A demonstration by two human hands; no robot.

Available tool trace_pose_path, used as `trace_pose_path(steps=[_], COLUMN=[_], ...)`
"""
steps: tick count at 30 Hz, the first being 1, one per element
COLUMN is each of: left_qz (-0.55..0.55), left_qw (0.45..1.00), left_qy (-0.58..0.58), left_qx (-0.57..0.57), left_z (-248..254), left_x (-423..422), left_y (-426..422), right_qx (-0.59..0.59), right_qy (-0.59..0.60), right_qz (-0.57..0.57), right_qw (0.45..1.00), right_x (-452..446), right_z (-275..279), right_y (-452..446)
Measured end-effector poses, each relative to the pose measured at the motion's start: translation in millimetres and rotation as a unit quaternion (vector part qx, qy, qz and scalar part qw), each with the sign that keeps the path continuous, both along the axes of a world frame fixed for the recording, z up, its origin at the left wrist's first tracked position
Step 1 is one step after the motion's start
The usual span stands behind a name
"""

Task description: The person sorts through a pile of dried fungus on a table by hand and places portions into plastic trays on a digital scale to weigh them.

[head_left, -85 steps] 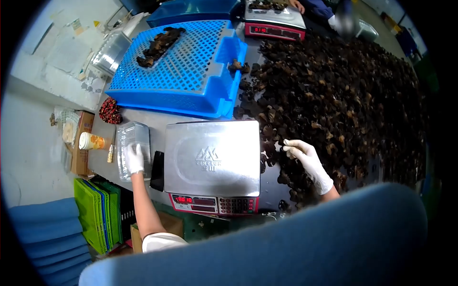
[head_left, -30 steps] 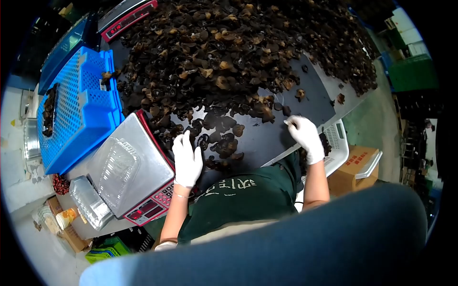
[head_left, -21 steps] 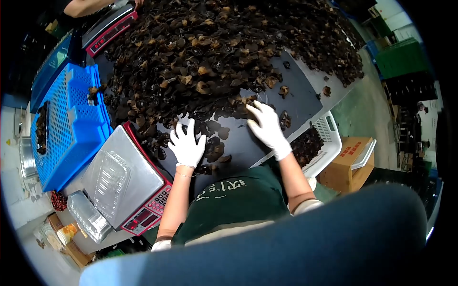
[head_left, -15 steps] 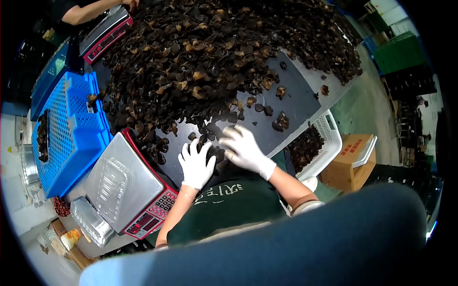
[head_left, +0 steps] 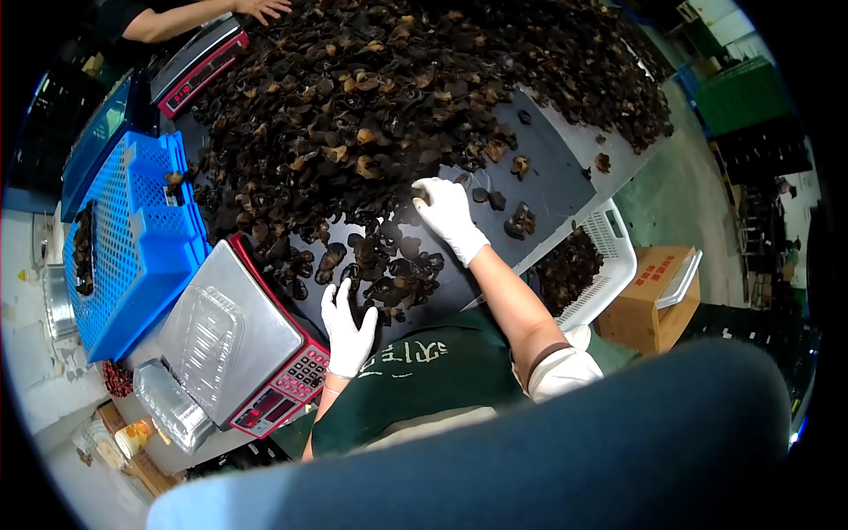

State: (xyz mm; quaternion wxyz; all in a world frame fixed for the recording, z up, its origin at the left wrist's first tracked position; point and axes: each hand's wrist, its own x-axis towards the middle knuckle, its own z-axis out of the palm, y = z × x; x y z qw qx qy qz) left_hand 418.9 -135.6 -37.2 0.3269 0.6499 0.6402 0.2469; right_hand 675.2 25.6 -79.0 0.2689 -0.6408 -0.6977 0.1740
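Note:
A large heap of dark brown wood ear mushrooms (head_left: 353,115) covers the dark tabletop (head_left: 552,168). My left hand (head_left: 351,337), in a white glove, is open with thumb and fingers apart at the near edge of a smaller mushroom cluster (head_left: 402,276). My right hand (head_left: 449,216), also gloved, reaches to the heap's near edge with its fingers bent and a gap by the thumb. I see nothing held in it. Left of my left hand stands a red and silver scale (head_left: 274,340) with a clear plastic container (head_left: 208,327) on its pan.
Blue perforated crates (head_left: 132,238) stand at the left, near more clear containers (head_left: 168,406). A white basket (head_left: 609,265) with mushrooms and a cardboard box (head_left: 658,296) are at the right. Another person's hand (head_left: 262,9) is beside a second scale (head_left: 199,71).
My right hand has moved away from me to the heap's edge. My left hand has drawn slightly back and left. More mushrooms lie in the near cluster. The other person's hand has spread over the heap.

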Motion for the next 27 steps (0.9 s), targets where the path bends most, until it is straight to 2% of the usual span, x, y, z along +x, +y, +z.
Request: trace_pose_path(steps=[3, 5, 8, 10, 11, 13, 15, 16, 19, 21, 23, 25, 27], left_qz=[0.009, 0.010, 0.012, 0.009, 0.006, -0.010, -0.010, -0.014, -0.037, -0.082, -0.148, -0.220, -0.202], left_qw=[1.000, 1.000, 0.999, 0.997, 0.996, 0.988, 0.975, 0.971, 0.959, 0.948, 0.956, 0.959, 0.956], left_qy=[-0.013, -0.013, 0.019, 0.037, 0.051, 0.096, 0.171, 0.193, 0.259, 0.275, 0.197, 0.134, 0.143], left_qx=[-0.017, -0.026, 0.026, 0.061, 0.072, 0.122, 0.143, 0.142, 0.106, 0.139, 0.161, 0.120, 0.157], left_z=[-6.8, -7.8, -5.3, -4.8, -4.3, -10.9, -25.8, -32.5, -37.6, -35.5, -31.6, -27.4, -22.9], left_x=[-0.3, -1.2, -0.5, 1.0, 2.8, 7.7, 15.8, 18.9, 34.4, 41.1, 44.5, 46.1, 47.6], left_y=[-5.4, -7.4, 0.7, 12.1, 20.1, 40.9, 63.1, 73.6, 90.4, 88.4, 82.9, 71.7, 58.6], right_qx=[0.037, -0.020, -0.086, -0.203, -0.268, -0.212, -0.068, -0.061, -0.014, 0.068, 0.039, 0.001, -0.037], right_qy=[0.113, 0.191, 0.149, 0.002, -0.143, -0.208, -0.066, -0.004, 0.027, -0.019, -0.039, -0.059, -0.081], right_qz=[-0.038, -0.066, -0.093, -0.095, -0.116, -0.112, -0.091, -0.048, -0.003, -0.008, -0.050, -0.036, -0.022], right_qw=[0.992, 0.979, 0.981, 0.975, 0.946, 0.948, 0.991, 0.997, 1.000, 0.997, 0.997, 0.998, 0.996], right_x=[15.8, 39.3, 94.3, 135.8, 150.4, 156.5, 136.9, 122.1, 83.8, 59.5, 41.0, 35.6, 35.1], right_z=[31.3, 66.3, 100.1, 120.2, 119.7, 119.1, 111.3, 109.3, 64.7, 38.3, 19.1, 16.8, 12.5], right_y=[-22.2, -44.4, -84.4, -111.4, -122.9, -135.9, -128.8, -119.0, -81.6, -56.5, -33.7, -23.3, -20.6])
